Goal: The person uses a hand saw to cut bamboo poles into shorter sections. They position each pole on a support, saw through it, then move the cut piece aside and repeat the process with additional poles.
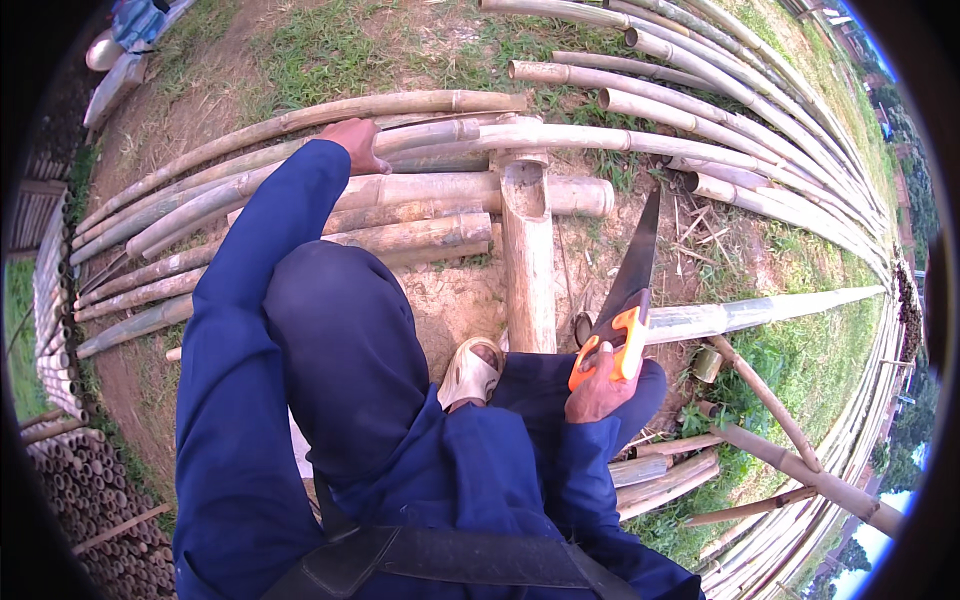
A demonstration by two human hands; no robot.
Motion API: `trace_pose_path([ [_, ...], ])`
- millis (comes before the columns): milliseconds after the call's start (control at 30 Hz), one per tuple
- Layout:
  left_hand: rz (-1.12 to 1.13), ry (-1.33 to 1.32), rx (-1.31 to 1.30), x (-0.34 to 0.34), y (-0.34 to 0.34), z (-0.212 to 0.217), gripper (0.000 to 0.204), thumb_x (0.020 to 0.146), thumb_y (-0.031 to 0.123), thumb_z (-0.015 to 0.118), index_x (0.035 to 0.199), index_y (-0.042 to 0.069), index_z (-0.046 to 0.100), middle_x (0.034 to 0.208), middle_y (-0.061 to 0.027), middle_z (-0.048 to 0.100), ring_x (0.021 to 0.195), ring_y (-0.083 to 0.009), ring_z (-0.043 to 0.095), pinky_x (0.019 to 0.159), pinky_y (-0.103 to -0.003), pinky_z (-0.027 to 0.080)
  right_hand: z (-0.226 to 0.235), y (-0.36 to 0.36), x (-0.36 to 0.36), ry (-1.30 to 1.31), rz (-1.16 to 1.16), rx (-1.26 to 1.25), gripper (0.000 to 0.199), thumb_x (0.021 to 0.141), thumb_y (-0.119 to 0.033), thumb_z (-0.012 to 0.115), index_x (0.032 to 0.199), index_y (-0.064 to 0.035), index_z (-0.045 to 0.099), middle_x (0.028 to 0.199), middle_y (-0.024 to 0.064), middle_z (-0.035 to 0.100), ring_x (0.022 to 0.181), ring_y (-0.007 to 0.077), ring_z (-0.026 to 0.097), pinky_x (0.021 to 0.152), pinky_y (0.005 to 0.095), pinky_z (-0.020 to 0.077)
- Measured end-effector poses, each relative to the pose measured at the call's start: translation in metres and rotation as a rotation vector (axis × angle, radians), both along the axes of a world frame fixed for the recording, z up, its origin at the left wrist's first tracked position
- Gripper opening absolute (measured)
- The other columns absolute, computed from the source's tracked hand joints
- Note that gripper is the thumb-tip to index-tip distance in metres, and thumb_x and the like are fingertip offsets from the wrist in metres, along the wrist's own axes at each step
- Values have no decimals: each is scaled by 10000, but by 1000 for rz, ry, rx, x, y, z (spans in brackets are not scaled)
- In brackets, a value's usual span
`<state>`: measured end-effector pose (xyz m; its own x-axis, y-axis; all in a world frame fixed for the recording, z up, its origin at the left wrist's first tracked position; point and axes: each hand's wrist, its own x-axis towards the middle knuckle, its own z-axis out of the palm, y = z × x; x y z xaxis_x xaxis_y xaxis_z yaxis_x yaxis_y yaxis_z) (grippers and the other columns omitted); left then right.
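The right hand [598, 392] was closed tight around the orange handle of a saw [628, 290], close by the knee, its blade pointing up and away. A sandal [470, 372] rested near a short post [528, 255]. Farther off, the left hand [355, 145] pressed flat and open on the bamboo poles [400, 190]. The saw teeth could slip and nick the leg, since poles crowded every side and only a small dirt patch lay free.

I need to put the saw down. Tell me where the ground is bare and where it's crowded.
Bare dirt lies between the short upright bamboo post and the saw held in the right hand, and in front of the sandal. Under the left hand the bamboo poles lie packed; further poles crowd the right.
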<state>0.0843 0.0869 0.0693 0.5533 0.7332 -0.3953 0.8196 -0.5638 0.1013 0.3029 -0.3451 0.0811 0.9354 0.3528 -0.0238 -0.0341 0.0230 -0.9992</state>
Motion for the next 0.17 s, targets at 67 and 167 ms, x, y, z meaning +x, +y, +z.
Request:
trace_pose_path([
  [67, -5, 34, -4, 6, -1, 3, 714, 761, 524, 837, 1233, 10, 689, 1211, -246, 702, 1148, -404, 669, 1005, -493, 514, 17, -23, -19, -197, 62, -101, 201, 951, 1, 638, 1109, 8, 515, 744, 67, 571, 572, 115, 529, 536, 245, 466],
  [167, -9, 23, 13, 13, -10, 11, 682, 766, 499, 838, 1249, 41, 694, 1215, -238, 706, 1152, -400, 669, 1015, -491, 511, 31, -32, -26, -350, 237, 13, 417, 967, -153, 659, 1316, 36, 532, 877, 67, 607, 651, 133, 587, 667, 288, 534],
])
